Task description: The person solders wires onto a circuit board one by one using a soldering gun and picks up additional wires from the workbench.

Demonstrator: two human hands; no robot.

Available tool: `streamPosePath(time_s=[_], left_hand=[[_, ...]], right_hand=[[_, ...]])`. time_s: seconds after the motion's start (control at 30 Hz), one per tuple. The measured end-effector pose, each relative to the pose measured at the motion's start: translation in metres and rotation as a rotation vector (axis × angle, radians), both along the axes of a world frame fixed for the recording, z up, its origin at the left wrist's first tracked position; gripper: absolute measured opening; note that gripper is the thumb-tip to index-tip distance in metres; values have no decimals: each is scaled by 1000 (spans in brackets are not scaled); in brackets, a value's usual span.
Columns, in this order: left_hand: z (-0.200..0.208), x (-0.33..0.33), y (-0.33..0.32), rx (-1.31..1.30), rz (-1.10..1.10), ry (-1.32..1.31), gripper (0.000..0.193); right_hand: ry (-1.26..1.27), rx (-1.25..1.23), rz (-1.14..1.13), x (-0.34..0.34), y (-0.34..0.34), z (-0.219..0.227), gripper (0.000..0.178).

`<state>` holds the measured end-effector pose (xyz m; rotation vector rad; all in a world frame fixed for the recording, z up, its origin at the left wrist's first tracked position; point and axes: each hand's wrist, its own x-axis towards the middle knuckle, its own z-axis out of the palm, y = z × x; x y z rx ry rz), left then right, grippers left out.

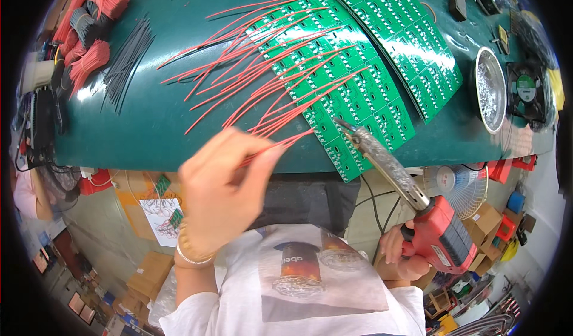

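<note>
Between the fingers of my left hand (230,178) are red wires (296,137), their far ends reaching the near left part of a green circuit board panel (391,106). More red wires (239,76) fan out leftward from the rows of this panel over the table. My right hand (401,251) grips a red and black soldering gun (444,234). Its dark tip lies over the near part of the panel; whether it touches the board I cannot tell.
Another stack of green panels (412,43) lies at the back right. Right of it stand a metal bowl (490,91) and a black fan (526,94). Bundles of red wire (89,64) and loose dark wires (128,64) lie at the left. The green table's (137,142) near edge runs before me.
</note>
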<state>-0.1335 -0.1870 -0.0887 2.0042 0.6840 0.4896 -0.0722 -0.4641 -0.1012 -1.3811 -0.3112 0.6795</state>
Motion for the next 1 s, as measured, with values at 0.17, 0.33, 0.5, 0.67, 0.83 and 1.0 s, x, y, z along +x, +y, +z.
streamPosePath(time_s=[0.17, 0.33, 0.5, 0.67, 0.83, 1.0], left_hand=[[50, -63, 42, -91, 231, 67, 6], [13, -3, 2, -207, 54, 13, 7], [-4, 24, -12, -20, -45, -16, 10], [-10, 23, -13, 17, -44, 15, 11], [-11, 23, -13, 31, -36, 29, 11], [-9, 26, -13, 31, -38, 19, 12]], right_hand=[[17, 129, 15, -1, -8, -13, 88], [-6, 219, -1, 3, -15, -25, 88], [-6, 34, 121, 11, 2, 5, 88], [52, 117, 5, 5, 8, -7, 56], [212, 58, -70, 12, 6, -7, 49], [31, -45, 57, 10, 1, 4, 85]])
